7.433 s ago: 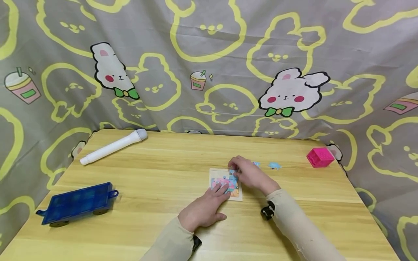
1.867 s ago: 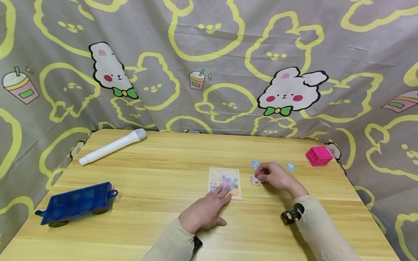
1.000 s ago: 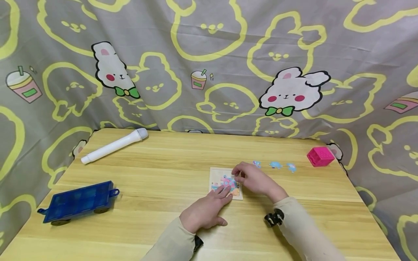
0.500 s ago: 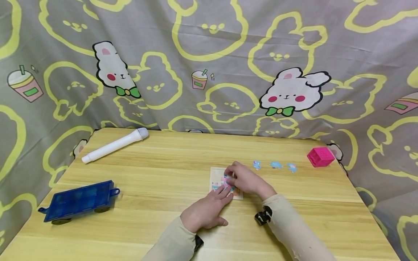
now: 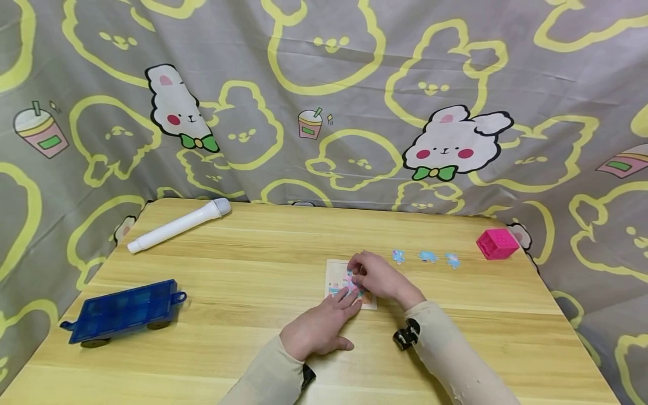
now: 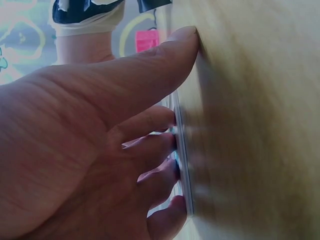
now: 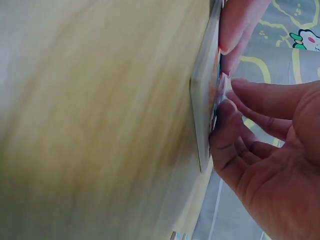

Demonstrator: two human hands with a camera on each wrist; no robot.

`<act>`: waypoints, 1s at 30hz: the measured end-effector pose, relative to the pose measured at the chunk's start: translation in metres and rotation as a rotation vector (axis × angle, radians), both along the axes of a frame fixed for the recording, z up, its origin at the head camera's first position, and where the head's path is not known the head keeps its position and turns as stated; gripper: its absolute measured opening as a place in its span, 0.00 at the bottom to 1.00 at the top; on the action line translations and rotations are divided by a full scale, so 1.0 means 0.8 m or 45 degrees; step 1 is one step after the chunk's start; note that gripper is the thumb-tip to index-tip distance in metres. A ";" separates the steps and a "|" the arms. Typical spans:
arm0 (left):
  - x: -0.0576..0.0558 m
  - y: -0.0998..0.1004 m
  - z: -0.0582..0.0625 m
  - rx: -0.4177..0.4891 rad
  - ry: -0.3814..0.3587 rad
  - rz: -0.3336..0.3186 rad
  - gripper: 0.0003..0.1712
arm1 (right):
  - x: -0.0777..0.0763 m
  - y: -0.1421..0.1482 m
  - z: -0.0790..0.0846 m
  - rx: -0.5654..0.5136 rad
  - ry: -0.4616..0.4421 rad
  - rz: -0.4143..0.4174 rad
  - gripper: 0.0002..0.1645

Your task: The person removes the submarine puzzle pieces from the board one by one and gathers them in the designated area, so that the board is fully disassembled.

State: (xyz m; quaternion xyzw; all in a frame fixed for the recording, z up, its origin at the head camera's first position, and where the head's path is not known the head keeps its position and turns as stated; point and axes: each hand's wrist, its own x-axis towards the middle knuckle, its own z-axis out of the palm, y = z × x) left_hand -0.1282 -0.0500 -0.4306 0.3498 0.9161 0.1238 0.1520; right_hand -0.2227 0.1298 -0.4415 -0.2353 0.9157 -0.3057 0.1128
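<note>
A small jigsaw puzzle in a pale wooden frame (image 5: 336, 262) lies on the table, its picture pink, blue and orange. Flat across its near side rests my left hand (image 5: 320, 326), fingers extended and thumb out to the side. In the left wrist view the fingertips meet the edge of the frame (image 6: 185, 165). My right hand (image 5: 381, 275) reaches over the upper right part of the puzzle. Thumb and index finger pinch a small puzzle piece (image 7: 222, 94) just at the puzzle's surface, largely covered by the fingers. Three loose blue puzzle pieces (image 5: 427, 256) lie behind the right hand.
A white microphone (image 5: 179, 226) lies at the back left of the table. A blue toy wagon (image 5: 124, 312) stands at the left, and a pink block (image 5: 497, 243) at the back right. A patterned curtain (image 5: 349, 67) hangs behind the table.
My right hand took a pinkish piece from right of the frame and carried it left onto the puzzle. In the last half second it has barely moved. The left hand stays in place.
</note>
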 end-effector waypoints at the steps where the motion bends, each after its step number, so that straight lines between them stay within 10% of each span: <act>1: 0.000 0.000 0.000 0.001 -0.001 0.000 0.45 | 0.000 -0.001 0.000 -0.003 -0.011 -0.007 0.09; 30: -0.002 0.001 -0.004 0.032 0.066 -0.036 0.47 | 0.000 -0.010 0.001 -0.024 -0.118 -0.075 0.10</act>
